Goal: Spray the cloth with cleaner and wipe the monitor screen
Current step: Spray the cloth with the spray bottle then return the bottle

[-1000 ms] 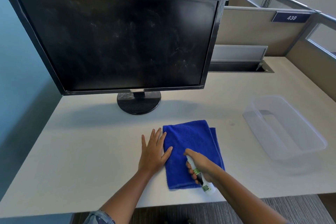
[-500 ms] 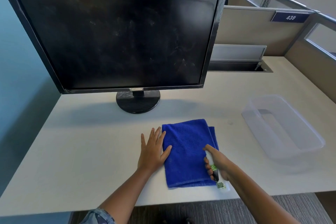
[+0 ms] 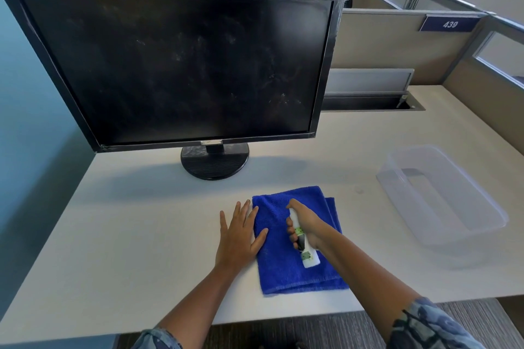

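Left hand (image 3: pixel 236 238) lay flat, palm down, fingers (image 3: pixel 244 214) spread wide and released, gripping nothing. It straddled the left edge of the blue cloth (image 3: pixel 276 266): thumb and the nearest fingertips rested on the fabric, the outer fingers on the bare surface (image 3: pixel 127 235). It looked like it was pinning the cloth in place.

Right hand (image 3: pixel 307 225) was clenched around a small white spray bottle (image 3: pixel 304 249) with a green label. Fingers wrapped the upper half of the bottle, index finger stretched forward over the top end. Nozzle itself was hidden under that finger, so couldn't tell if it was pressed. Bottle was held low over the middle of the cloth, tilted, bottom end sticking out of the fist towards the person. Whether the bottle touched the fabric: couldn't tell.

Cloth was folded, a second layer peeking out along its right edge, lying flat near the front edge of the surface, just in front of the monitor's round base.

Monitor (image 3: pixel 175 65) stood upright behind the cloth, screen dark with pale smudges and streaks across it. Neither hand was touching it.

Clear plastic tub (image 3: pixel 482 231) sat well to the right of the cloth, apart from both hands.
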